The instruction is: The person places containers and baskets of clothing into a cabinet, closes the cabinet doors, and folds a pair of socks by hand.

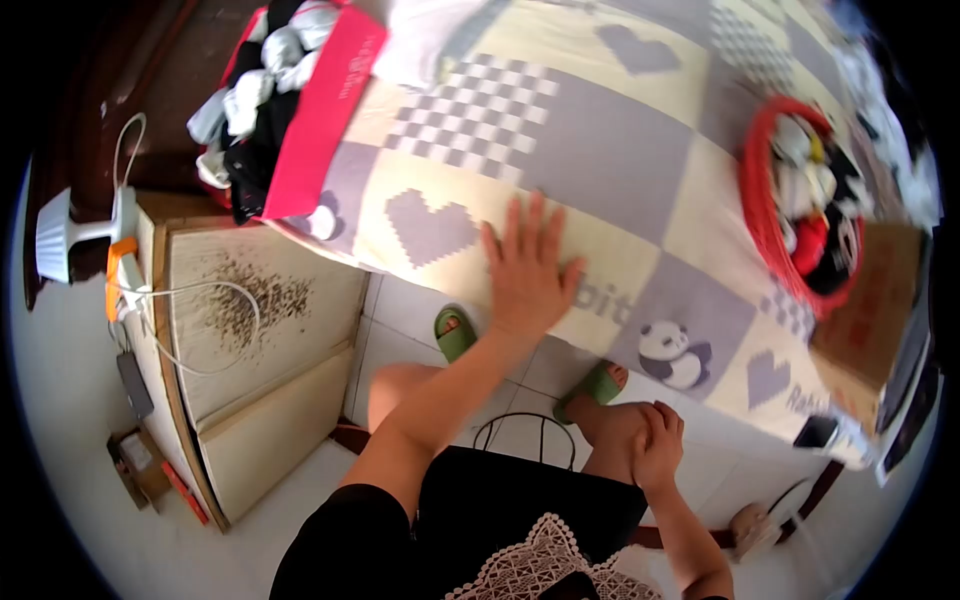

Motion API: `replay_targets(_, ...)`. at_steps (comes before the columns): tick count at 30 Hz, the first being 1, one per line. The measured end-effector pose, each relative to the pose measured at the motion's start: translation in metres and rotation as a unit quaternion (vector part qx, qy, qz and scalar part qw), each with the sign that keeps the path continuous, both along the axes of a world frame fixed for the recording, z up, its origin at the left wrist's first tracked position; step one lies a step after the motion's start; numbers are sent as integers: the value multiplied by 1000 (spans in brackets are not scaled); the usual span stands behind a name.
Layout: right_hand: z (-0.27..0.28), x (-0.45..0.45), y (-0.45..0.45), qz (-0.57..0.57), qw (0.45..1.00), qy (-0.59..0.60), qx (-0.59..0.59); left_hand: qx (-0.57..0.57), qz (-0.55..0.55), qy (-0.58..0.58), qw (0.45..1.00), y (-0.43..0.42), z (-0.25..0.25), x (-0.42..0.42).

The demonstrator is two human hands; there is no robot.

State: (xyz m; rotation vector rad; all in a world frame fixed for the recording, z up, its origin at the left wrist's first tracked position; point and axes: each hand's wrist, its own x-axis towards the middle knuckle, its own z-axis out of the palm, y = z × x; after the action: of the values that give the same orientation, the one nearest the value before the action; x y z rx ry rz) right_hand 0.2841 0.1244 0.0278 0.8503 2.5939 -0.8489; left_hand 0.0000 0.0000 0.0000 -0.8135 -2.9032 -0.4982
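My left hand [528, 268] lies with its fingers spread on the patterned bedspread [610, 150], near the bed's front edge, and nothing is in it. My right hand [657, 445] rests on my right knee, its fingers bent over the knee. A pink box [325, 110] of black and white rolled socks [262, 90] sits at the upper left of the bed. On the right side of the bed stands a red basket [755, 190] with white, red and black bundles [808, 190] inside.
A stained wooden cabinet [270, 370] stands at the left, with a white lamp [60, 235] and cables beside it. A cardboard box [875, 310] is right of the basket. A phone-like dark object [817, 432] lies at the bed's right corner.
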Motion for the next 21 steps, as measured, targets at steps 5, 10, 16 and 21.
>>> replay_targets(5, -27, -68, 0, 63, 997, -21, 36, 44, -9, -39, 998, -8, 9, -42)
replay_targets(10, -10, -70, 0, 129, 982, -137, 28, 171, 10, -146, 974, -27, 28, -21)
replay_targets(16, 8, -52, -13, 255, 928, -257, 92, 301, 338, -187, 872, -152, 82, 43)
replay_targets(21, 36, -65, -41, 322, 879, -332, 122, 350, 588, -35, 728, -320, 142, 70)
